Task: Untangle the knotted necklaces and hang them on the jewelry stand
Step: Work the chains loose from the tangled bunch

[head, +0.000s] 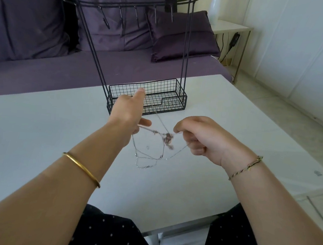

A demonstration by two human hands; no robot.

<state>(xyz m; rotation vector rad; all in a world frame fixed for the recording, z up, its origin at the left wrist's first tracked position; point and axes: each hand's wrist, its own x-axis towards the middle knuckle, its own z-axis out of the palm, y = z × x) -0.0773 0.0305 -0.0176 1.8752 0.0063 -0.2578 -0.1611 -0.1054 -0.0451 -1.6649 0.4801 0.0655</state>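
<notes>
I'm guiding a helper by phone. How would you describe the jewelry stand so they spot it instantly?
On the white table, near its far edge before the purple sofa, stands a black wire jewelry stand. It alone rises tall: mesh basket base, thin uprights, top bar of hooks.

- The black stand (184, 45) is on the worktop (37, 130), straight in front of me. Its wire basket (172, 87) and tall legs block the way ahead.
- Its hooks (137, 19) hang up high, with open air between them and the basket.
- The tangled chains (167, 137) stretch between my left fingers (139, 94) and right fingers (180, 127), closing that gap.
- There is wide room over the worktop out to the left and right.
</notes>
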